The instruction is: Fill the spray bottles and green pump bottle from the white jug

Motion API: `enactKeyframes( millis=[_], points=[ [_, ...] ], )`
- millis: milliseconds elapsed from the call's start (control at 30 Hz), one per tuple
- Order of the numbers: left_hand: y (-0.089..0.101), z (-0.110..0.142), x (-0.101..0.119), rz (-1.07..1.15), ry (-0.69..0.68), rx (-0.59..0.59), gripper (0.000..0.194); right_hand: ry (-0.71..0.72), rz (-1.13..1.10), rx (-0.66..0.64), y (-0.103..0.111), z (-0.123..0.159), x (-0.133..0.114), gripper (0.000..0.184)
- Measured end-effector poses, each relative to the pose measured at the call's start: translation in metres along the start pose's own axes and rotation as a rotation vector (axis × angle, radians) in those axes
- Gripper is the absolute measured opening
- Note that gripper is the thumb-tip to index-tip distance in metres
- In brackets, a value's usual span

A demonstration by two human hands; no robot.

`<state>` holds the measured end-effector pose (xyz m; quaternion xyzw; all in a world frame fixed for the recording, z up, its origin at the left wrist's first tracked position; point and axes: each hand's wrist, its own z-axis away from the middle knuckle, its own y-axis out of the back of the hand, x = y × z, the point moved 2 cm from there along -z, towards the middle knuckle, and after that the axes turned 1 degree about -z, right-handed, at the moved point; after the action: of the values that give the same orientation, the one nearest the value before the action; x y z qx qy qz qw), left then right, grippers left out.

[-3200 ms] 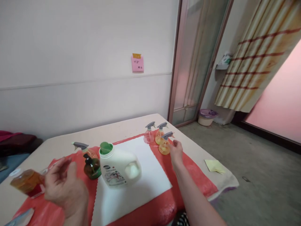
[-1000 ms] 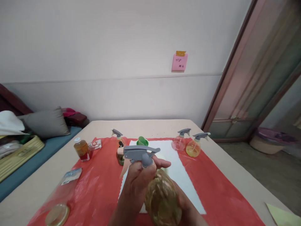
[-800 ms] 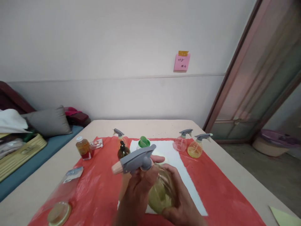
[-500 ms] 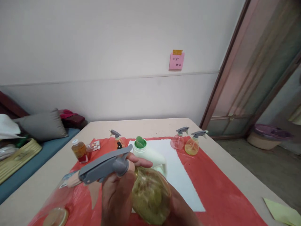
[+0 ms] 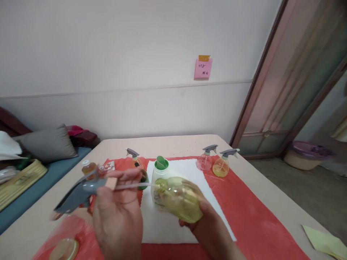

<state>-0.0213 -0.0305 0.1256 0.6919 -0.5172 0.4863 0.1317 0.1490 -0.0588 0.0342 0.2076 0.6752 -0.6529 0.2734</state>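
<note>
My left hand (image 5: 119, 213) grips a grey trigger spray head (image 5: 78, 193) by its peach collar, blurred by motion. From the collar a thin dip tube (image 5: 132, 186) runs rightward to the mouth of a clear yellow bottle (image 5: 180, 198). My right hand (image 5: 207, 224) wraps around that bottle, which is tilted on its side with its neck to the left. Behind it stands a pale jug (image 5: 155, 184) with a green scoop or cap in its mouth (image 5: 161, 163), partly hidden. A dark green pump bottle (image 5: 143, 178) is half covered by my left fingers.
Spray bottles, one pink (image 5: 204, 161) and one yellow (image 5: 221, 167), stand at the back right. Another spray bottle (image 5: 135, 159) and an amber bottle (image 5: 88, 168) are at the left. A white sheet (image 5: 168, 231) lies over red plastic (image 5: 249, 220); a round lid (image 5: 65, 249) sits front left.
Both hands first held the spray bottle with its head attached. Now the spray head is off and drawn left with its tube, while the bottle tilts in my right hand.
</note>
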Motion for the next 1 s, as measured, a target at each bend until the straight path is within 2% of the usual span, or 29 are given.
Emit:
enactKeyframes(
  millis=[133, 267, 500, 733, 867, 1000],
  points=[
    [0.008, -0.019, 0.000, 0.368, 0.093, 0.160, 0.043, 0.169, 0.094, 0.191, 0.017, -0.011, -0.029, 0.057],
    [0.011, -0.027, -0.006, 0.425, 0.196, 0.214, 0.045, 0.235, 0.223, 0.277, 0.026, -0.022, -0.044, 0.063],
    [0.011, -0.029, -0.019, 0.343, 0.229, 0.259, 0.042, 0.225, 0.518, 0.280, 0.019, -0.040, -0.053, 0.066],
    [0.014, -0.036, -0.029, 0.366, 0.336, 0.224, 0.045, 0.227, 0.872, 0.296, 0.002, -0.054, -0.075, 0.075],
    [0.016, -0.039, -0.030, 0.375, 0.334, 0.206, 0.044, 0.230, 1.010, 0.242, -0.010, -0.065, -0.092, 0.075],
    [0.019, -0.040, -0.030, 0.361, 0.342, 0.217, 0.042, 0.190, 1.120, 0.113, -0.021, -0.077, -0.107, 0.065]
  ],
)
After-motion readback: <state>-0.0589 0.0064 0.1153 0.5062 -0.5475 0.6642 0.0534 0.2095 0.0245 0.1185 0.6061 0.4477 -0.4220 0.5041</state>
